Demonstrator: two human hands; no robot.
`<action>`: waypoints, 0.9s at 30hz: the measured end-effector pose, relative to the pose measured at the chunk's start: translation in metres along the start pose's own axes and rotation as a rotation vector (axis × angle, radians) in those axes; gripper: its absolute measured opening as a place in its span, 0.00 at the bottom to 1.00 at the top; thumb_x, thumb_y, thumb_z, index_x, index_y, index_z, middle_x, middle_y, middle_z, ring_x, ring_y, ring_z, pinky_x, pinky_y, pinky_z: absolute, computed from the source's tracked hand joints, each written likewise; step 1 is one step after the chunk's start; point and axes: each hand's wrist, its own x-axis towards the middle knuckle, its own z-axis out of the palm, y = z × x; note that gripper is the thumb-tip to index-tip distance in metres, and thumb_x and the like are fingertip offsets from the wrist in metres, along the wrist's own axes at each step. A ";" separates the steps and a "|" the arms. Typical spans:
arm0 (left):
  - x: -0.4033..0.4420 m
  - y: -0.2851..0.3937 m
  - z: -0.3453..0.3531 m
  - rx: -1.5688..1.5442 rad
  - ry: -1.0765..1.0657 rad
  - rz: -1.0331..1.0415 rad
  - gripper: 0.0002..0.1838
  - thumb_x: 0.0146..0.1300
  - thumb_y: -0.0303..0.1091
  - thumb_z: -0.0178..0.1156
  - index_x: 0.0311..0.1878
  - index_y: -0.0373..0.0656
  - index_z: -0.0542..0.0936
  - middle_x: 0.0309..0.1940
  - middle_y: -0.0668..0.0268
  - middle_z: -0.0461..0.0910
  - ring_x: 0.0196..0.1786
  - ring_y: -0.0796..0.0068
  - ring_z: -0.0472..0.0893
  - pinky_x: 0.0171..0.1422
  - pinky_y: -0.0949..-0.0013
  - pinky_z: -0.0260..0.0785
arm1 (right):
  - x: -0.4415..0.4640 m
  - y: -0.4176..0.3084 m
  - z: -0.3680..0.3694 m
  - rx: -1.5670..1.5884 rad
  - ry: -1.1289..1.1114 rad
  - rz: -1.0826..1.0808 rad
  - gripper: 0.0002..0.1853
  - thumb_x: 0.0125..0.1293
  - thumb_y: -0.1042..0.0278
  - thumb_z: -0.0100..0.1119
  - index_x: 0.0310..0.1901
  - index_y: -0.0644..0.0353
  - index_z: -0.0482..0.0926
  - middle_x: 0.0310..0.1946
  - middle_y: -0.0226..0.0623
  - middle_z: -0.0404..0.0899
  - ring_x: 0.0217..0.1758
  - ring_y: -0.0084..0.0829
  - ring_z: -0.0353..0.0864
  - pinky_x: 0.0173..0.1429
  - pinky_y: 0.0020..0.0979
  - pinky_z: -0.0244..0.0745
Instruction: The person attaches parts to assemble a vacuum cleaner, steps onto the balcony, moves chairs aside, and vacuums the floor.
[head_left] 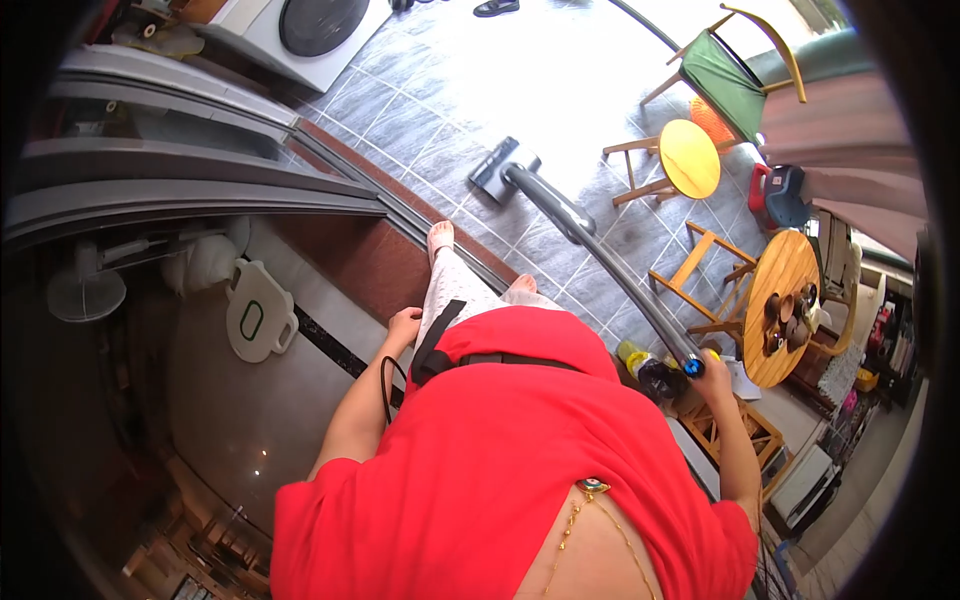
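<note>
A grey stick vacuum cleaner (pixel 635 290) reaches from the lower right up to its floor head (pixel 495 172), which rests on the grey tiled floor. My right hand (pixel 712 378) is wrapped round its upper end, beside a small blue-lit display. My left hand (pixel 405 325) hangs by my left thigh, next to the light patterned trousers and a black strap; its fingers are curled, and what they hold, if anything, is too small to tell. My bare feet stand near the sliding door track (pixel 400 215).
At the upper left is a white front-loading washing machine (pixel 290 40). On the right are a green chair (pixel 722 85), a yellow stool (pixel 689 159) and a round wooden table (pixel 780 310) bearing several cups. Another person's dark shoe (pixel 496 8) shows at the top. Bottles (pixel 650 370) stand near my right hand.
</note>
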 end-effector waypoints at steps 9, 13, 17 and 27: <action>-0.004 0.064 -0.021 0.130 -0.015 0.182 0.19 0.49 0.38 0.59 0.47 0.46 0.78 0.33 0.56 0.81 0.38 0.63 0.81 0.45 0.66 0.71 | -0.129 0.077 -0.042 0.078 -0.070 0.206 0.11 0.44 0.70 0.64 0.29 0.61 0.73 0.23 0.51 0.75 0.30 0.50 0.76 0.34 0.40 0.71; 0.021 0.051 -0.104 -0.023 0.443 0.379 0.17 0.50 0.32 0.55 0.44 0.37 0.75 0.34 0.59 0.79 0.35 0.67 0.78 0.42 0.66 0.70 | -0.139 0.090 -0.049 0.088 -0.040 0.300 0.10 0.42 0.72 0.63 0.27 0.62 0.73 0.22 0.50 0.75 0.27 0.49 0.77 0.32 0.38 0.71; 0.009 0.065 -0.257 -0.419 0.905 0.254 0.27 0.54 0.30 0.55 0.56 0.31 0.60 0.43 0.56 0.69 0.44 0.69 0.71 0.49 0.67 0.66 | -0.120 0.075 -0.050 0.068 -0.024 0.158 0.10 0.43 0.72 0.63 0.26 0.62 0.71 0.20 0.51 0.74 0.26 0.50 0.76 0.30 0.40 0.69; -0.016 0.155 -0.341 -0.801 1.385 0.372 0.51 0.47 0.31 0.67 0.67 0.38 0.41 0.62 0.50 0.52 0.62 0.61 0.60 0.64 0.63 0.55 | 0.033 -0.070 -0.012 0.129 0.046 -0.056 0.12 0.42 0.72 0.62 0.31 0.60 0.73 0.23 0.51 0.75 0.30 0.52 0.75 0.32 0.44 0.69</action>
